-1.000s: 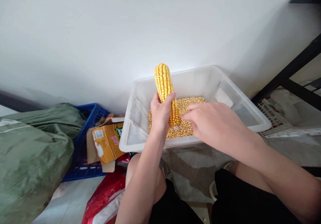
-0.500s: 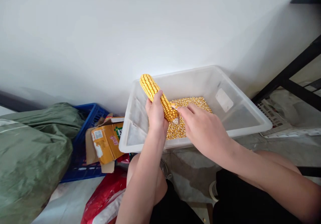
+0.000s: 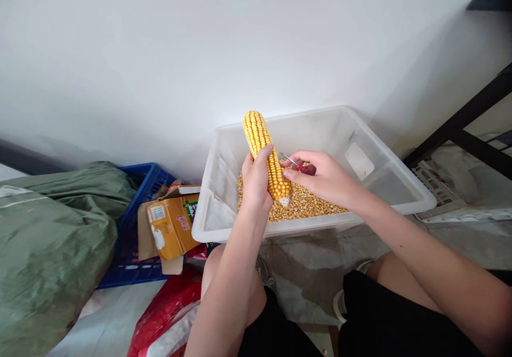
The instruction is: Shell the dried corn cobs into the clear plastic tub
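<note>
My left hand point(image 3: 257, 178) is wrapped round a yellow corn cob point(image 3: 258, 130), tilted with its pale stub end down and toward me. Most of the cob's kernels are in place. Between the fingers of my right hand point(image 3: 326, 175) is a screwdriver point(image 3: 306, 169) with a dark red handle, its thin metal shaft pointing up and left, just right of the cob. Both hands are above a translucent plastic bin point(image 3: 384, 208). Loose corn kernels point(image 3: 304, 208) cover part of the bin's floor.
To the left, a blue crate point(image 3: 150, 178) holds a torn orange cardboard box point(image 3: 172, 229) beside a green cloth bundle point(image 3: 60, 240). A red bag point(image 3: 168, 303) lies near my legs. Black metal bars point(image 3: 460, 112) stand at the right, and a white wall rises behind the bin.
My right hand has drawn away from the cob's lower end and turned, so the screwdriver now shows. My left hand has shifted right and made the cob more upright.
</note>
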A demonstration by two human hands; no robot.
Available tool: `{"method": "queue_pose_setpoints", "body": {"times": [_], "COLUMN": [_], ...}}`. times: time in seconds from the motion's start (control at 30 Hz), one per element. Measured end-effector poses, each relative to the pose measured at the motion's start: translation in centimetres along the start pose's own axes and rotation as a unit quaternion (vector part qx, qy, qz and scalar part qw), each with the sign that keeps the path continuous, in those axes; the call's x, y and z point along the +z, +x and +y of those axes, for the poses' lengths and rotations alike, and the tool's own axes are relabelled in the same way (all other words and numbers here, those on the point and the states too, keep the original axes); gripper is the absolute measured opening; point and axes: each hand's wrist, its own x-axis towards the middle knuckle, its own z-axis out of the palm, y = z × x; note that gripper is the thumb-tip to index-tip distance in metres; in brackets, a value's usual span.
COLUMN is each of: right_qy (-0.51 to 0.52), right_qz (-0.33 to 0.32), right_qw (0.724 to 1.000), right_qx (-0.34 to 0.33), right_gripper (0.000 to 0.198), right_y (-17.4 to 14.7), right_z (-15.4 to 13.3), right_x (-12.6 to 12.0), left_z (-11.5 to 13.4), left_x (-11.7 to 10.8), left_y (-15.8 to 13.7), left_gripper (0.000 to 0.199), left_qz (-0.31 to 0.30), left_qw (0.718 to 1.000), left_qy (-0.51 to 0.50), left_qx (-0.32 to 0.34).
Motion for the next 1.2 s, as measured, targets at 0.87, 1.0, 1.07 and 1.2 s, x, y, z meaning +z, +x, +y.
{"method": "queue_pose_setpoints", "body": {"times": [0.87, 1.0, 1.07, 1.2], "right_qy": [-0.507, -0.489, -0.482, -0.479], "right_qz": [0.049, 0.074, 0.090, 0.123], "right_qw": [0.854, 0.866, 0.868, 0.865], "right_qx": [-0.103, -0.078, -0.078, -0.082], "right_gripper": [0.023, 0.019, 0.020, 0.023], "right_y": [-3.8, -4.3, -4.4, -4.5], "right_z": [-4.2, -4.6, -4.5, -4.0], "right_x": [0.7, 1.4, 1.8, 3.1], "left_z": [0.3, 0.2, 0.1, 0.0], "left_x": [0.3, 0.3, 0.2, 0.2], "left_y": [-0.6, -0.6, -0.4, -0.1], "left_gripper": [0.037, 0.038, 0.039, 0.037], "left_qz": [-0.007, -0.002, -0.003, 0.025], "left_qw": [1.000, 1.000, 1.000, 0.999], "left_qy": [0.011, 0.008, 0.003, -0.018], "left_qx": [0.004, 0.013, 0.019, 0.041]}}
